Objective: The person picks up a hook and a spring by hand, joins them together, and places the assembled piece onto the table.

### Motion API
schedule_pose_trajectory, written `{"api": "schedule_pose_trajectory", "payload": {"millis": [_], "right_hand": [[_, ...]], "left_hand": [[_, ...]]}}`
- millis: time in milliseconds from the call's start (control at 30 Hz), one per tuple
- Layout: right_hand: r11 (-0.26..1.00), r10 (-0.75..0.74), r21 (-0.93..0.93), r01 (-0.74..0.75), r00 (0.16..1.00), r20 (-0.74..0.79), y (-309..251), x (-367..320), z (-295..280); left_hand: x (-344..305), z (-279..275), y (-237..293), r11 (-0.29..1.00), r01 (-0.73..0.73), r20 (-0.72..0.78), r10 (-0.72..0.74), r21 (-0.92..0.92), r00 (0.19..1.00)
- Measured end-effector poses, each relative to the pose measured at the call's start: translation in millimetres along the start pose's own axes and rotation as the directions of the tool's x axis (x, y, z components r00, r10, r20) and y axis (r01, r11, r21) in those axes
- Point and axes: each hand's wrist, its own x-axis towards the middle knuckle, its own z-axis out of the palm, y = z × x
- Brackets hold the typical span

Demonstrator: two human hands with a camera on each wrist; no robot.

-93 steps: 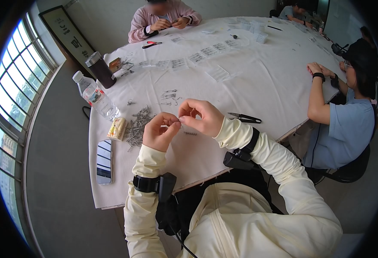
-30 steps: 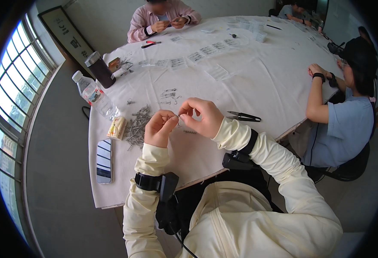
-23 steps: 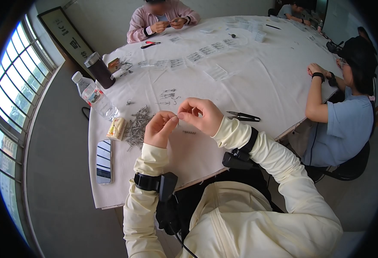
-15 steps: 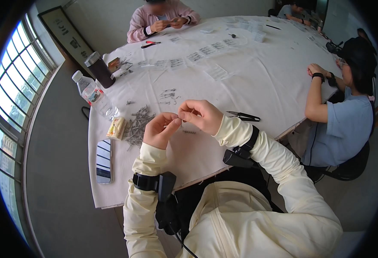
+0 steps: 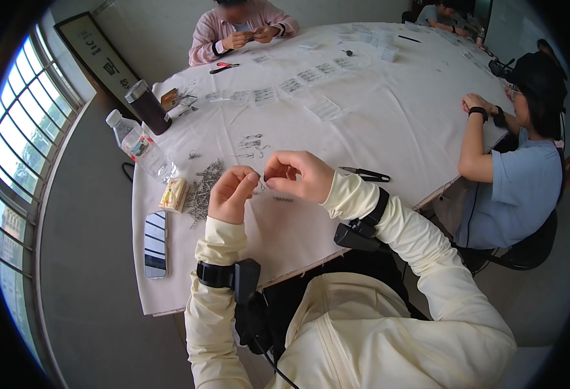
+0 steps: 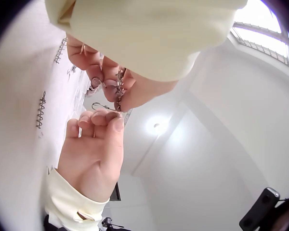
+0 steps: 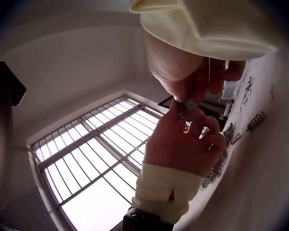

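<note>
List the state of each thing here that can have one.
Left hand: pinching a coil spring
Right hand: thumb and finger pinched at a metal hook
Spring heap: loose
Plastic bottle: standing, capped
Thermos: standing, lidded
Phone: lying flat
Patterned pack: open or sealed unclear
Black-handled snips: lying flat
Red-and-black pliers: lying flat

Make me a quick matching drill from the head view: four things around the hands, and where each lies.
1. spring heap
2. black-handled snips
3. phone
4. red-handled pliers

A. near the person in pink
B. right of the right hand
C. just left of the left hand
D. along the table's left edge

Pairs: 1-C, 2-B, 3-D, 4-A
</note>
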Motion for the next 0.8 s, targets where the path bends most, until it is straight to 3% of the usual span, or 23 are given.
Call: {"api": "schedule_pose_trajectory", "payload": {"millis": [67, 300, 400, 500, 567, 800], "right_hand": [[0.999, -0.047, -0.017, 0.047, 0.999, -0.01, 0, -2, 4], [0.993, 0.03, -0.116, -0.026, 0.999, 0.032, -1, -1, 9], [0.995, 0.01, -0.101, -0.012, 1.0, -0.02, 2, 0, 10], [0.998, 0.056, -0.009, -0.056, 0.998, -0.013, 7, 0, 10], [0.979, 0.104, 0.183, -0.095, 0.994, -0.038, 14, 1, 10], [0.948, 0.176, 0.279, -0.153, 0.983, -0.058, 9, 4, 3]], "left_hand": [[1, 0, -1, 0.995, 0.002, -0.042, -0.006, -0.101, 0.999], [1, -1, -2, 0.991, 0.005, -0.037, -0.01, -0.132, 0.999], [1, -1, -1, 0.989, 0.017, -0.027, -0.021, -0.145, 0.999], [1, -2, -2, 0.988, 0.029, -0.01, -0.031, -0.151, 0.999], [1, -2, -1, 0.985, 0.02, -0.021, -0.024, -0.172, 0.999], [2, -1, -4, 0.995, -0.007, -0.056, 0.001, -0.099, 0.998]]}}
